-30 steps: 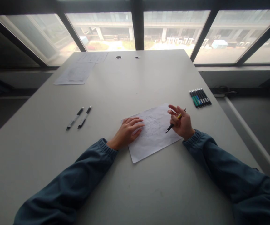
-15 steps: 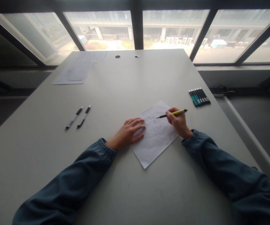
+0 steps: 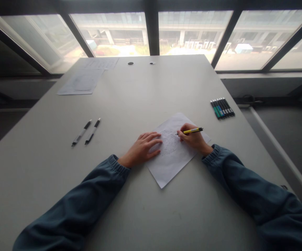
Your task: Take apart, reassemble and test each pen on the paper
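A white sheet of paper point(image 3: 166, 170) lies slantwise on the table, with fine dark pen marks point(image 3: 169, 143) around its middle. My left hand point(image 3: 143, 148) rests flat on the sheet's left side, fingers spread. Over the right part of the paper, my right hand point(image 3: 192, 138) is closed around a yellow and black pen point(image 3: 192, 130). Its tip points left at the marked area; whether it touches the paper I cannot tell.
Two grey and black pens point(image 3: 81, 133) lie to the left on the white table point(image 3: 145, 94). A row of several pens point(image 3: 222, 108), green, blue and black, sits near the right edge. Papers point(image 3: 80, 81) lie at the far left. Windows stand behind the table.
My right hand has moved slightly left and down over the paper, and the pen's grip has come closer to the marks. My left hand stays in place.
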